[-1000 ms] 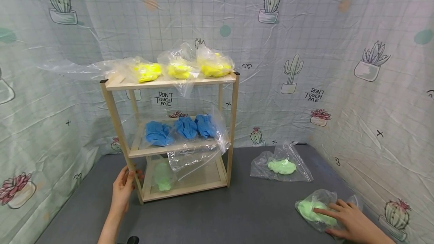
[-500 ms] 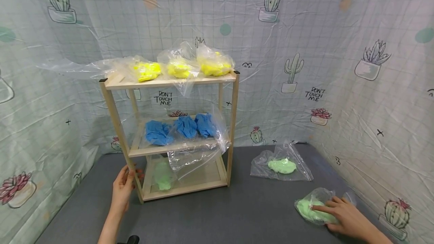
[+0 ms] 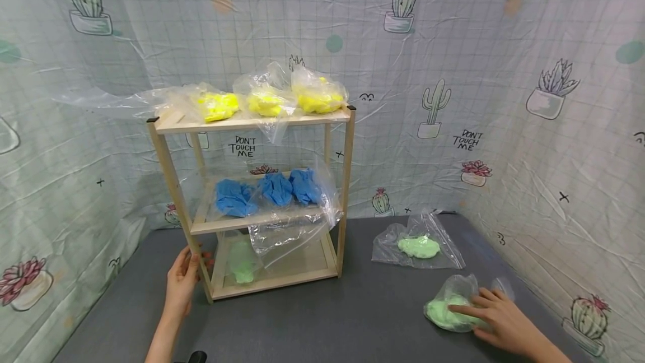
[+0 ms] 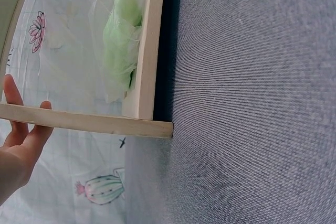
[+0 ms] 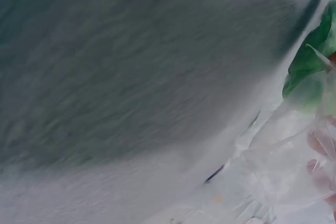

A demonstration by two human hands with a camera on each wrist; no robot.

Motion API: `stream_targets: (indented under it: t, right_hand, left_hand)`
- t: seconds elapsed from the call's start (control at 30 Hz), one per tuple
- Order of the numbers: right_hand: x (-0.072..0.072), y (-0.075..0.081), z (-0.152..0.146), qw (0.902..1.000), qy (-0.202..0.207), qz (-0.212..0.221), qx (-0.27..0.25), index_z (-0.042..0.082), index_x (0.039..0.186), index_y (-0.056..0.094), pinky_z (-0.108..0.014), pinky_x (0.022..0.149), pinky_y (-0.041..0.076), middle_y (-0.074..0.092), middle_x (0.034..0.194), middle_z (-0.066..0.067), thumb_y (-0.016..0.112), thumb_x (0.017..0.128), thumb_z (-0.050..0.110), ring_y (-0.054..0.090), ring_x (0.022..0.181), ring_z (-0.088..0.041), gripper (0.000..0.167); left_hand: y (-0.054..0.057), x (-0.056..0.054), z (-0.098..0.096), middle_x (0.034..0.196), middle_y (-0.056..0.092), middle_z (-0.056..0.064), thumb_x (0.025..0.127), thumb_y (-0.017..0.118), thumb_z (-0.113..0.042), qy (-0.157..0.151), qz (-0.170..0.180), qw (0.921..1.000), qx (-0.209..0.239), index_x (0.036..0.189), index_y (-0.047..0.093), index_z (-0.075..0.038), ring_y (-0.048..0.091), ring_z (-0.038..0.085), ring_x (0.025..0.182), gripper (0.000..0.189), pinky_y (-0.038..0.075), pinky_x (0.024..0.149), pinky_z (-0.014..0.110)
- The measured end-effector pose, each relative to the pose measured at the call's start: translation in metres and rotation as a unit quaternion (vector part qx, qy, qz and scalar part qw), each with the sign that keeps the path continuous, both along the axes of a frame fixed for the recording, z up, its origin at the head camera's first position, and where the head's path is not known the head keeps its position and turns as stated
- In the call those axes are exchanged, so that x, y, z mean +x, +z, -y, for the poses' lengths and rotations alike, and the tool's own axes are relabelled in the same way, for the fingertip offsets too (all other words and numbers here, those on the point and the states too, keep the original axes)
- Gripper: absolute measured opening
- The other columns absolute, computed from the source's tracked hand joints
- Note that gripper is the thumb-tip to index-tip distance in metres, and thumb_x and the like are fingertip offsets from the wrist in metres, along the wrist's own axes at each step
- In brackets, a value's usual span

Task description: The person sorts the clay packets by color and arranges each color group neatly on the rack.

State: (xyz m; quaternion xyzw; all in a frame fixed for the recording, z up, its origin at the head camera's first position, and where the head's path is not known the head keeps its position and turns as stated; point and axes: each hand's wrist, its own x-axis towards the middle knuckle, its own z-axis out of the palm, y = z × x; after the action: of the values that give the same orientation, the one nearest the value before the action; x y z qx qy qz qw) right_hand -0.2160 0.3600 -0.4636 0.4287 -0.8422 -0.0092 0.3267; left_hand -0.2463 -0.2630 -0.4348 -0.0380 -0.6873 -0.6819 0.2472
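Observation:
My left hand (image 3: 181, 280) holds the front left post of a three-level wooden shelf rack (image 3: 262, 223), near its foot. In the left wrist view the fingers and thumb (image 4: 38, 139) wrap the post (image 4: 105, 123). At the right, my right hand (image 3: 506, 321) grips a clear plastic bag of soft light-green stuff (image 3: 443, 313), index finger stretched over it. Fingertips (image 5: 317, 142) show through the plastic in the right wrist view. A second bag of green stuff (image 3: 419, 247) lies on the table behind, and another green bag (image 3: 243, 265) sits on the rack's bottom shelf.
Several bags with yellow contents (image 3: 267, 104) stand on the top shelf. Bags with crumpled blue contents (image 3: 276, 189) lie on the middle shelf, one hanging over its front edge. Cactus-print cloth (image 3: 383, 71) surrounds the grey table (image 3: 322, 329) at the back and sides.
My right hand and the bag of green stuff in it have moved left and slightly away from me. The left hand and the rack have stayed in place.

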Motion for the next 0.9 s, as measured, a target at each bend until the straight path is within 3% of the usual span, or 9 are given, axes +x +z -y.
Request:
stream_targets:
  t: [0.1,0.13,0.5,0.6,0.73,0.9]
  right_hand:
    - [0.0,0.002,0.009,0.9995,0.017,-0.02,-0.017,0.033,0.109,0.062,-0.019,0.064,0.016,0.043,0.075,0.021,0.026,0.093,0.05,0.025,0.07,0.0,0.043]
    - [-0.001,0.002,0.011,0.9992,0.021,-0.025,-0.021,0.033,0.108,0.062,-0.019,0.064,0.016,0.043,0.075,0.02,0.023,0.093,0.05,0.026,0.07,0.0,0.045]
    - [-0.001,0.011,0.041,0.9984,0.022,-0.036,-0.039,0.032,0.108,0.062,-0.027,0.062,0.029,0.05,0.078,0.017,0.023,0.093,0.048,0.035,0.072,-0.005,0.045]
    - [-0.003,0.013,0.054,0.9977,0.029,-0.043,-0.045,0.032,0.108,0.062,-0.029,0.063,0.03,0.051,0.079,0.015,0.022,0.093,0.049,0.036,0.073,-0.008,0.046]
    - [-0.003,0.016,0.072,0.9966,0.033,-0.056,-0.05,0.031,0.106,0.063,-0.028,0.067,0.025,0.05,0.079,0.012,0.022,0.094,0.048,0.036,0.073,-0.01,0.046]
    - [-0.005,0.02,0.097,0.9944,0.045,-0.065,-0.07,0.029,0.103,0.064,-0.028,0.068,0.024,0.05,0.08,0.009,0.024,0.095,0.044,0.034,0.074,-0.011,0.044]
  left_hand:
    - [0.0,0.0,0.0,0.085,0.064,-0.016,0.095,0.04,-0.02,-0.002,-0.002,1.0,-0.001,0.119,0.05,-0.018,0.063,-0.001,0.076,0.026,0.047,0.061,0.018]
    - [0.0,0.0,0.0,0.085,0.064,-0.016,0.095,0.04,-0.02,-0.002,-0.003,1.0,-0.001,0.119,0.05,-0.017,0.063,-0.001,0.076,0.026,0.047,0.061,0.018]
    - [-0.001,0.001,0.001,0.088,0.063,-0.015,0.095,0.04,-0.021,-0.018,-0.004,0.9998,-0.007,0.126,0.042,-0.002,0.063,0.0,0.078,0.036,0.048,0.063,0.019]
    - [-0.001,0.001,0.001,0.088,0.063,-0.015,0.095,0.039,-0.021,-0.018,-0.002,0.9998,-0.009,0.126,0.043,-0.003,0.062,0.0,0.078,0.035,0.048,0.063,0.02]
    - [-0.002,0.001,0.0,0.088,0.063,-0.016,0.095,0.039,-0.021,-0.017,-0.002,0.9998,-0.01,0.122,0.048,-0.014,0.062,-0.001,0.078,0.029,0.047,0.062,0.02]
    - [-0.001,0.002,-0.001,0.088,0.063,-0.016,0.095,0.039,-0.02,-0.015,-0.007,0.9998,-0.007,0.12,0.049,-0.017,0.062,-0.001,0.079,0.027,0.047,0.063,0.019]
